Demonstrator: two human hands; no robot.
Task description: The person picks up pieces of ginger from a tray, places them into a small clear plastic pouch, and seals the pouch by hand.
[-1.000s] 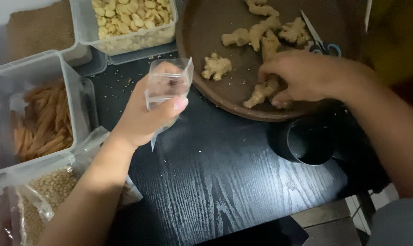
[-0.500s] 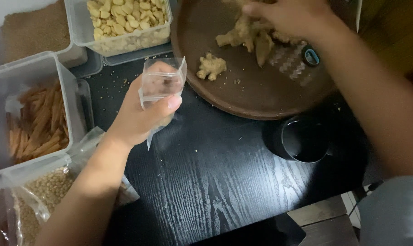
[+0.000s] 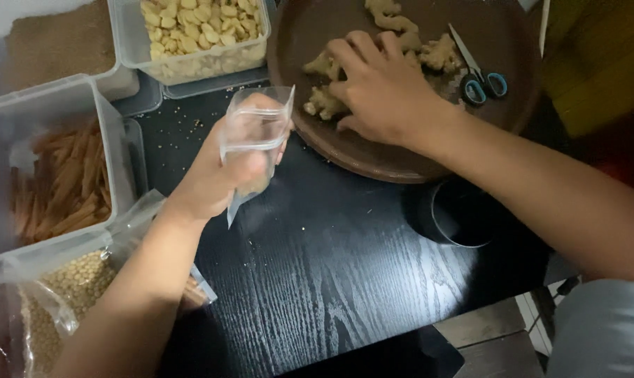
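Black desk (image 3: pixel 317 280), wood-grained. Round brown tray (image 3: pixel 373 157) at its far side, bearing ginger pieces (image 3: pixel 324 103) and blue-handled scissors (image 3: pixel 479 75). Right hand (image 3: pixel 383 91): fingers curled down over the ginger. Left hand (image 3: pixel 226 168): closed around a small clear zip bag (image 3: pixel 255 126), held above the desk beside the tray.

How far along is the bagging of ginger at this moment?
Done: the left hand holds a small clear zip bag up, its mouth toward the tray; I cannot tell whether anything is inside. In hand: the right hand rests on ginger pieces on the round brown tray, beside blue-handled scissors. Left: no ginger is at the bag's mouth yet.
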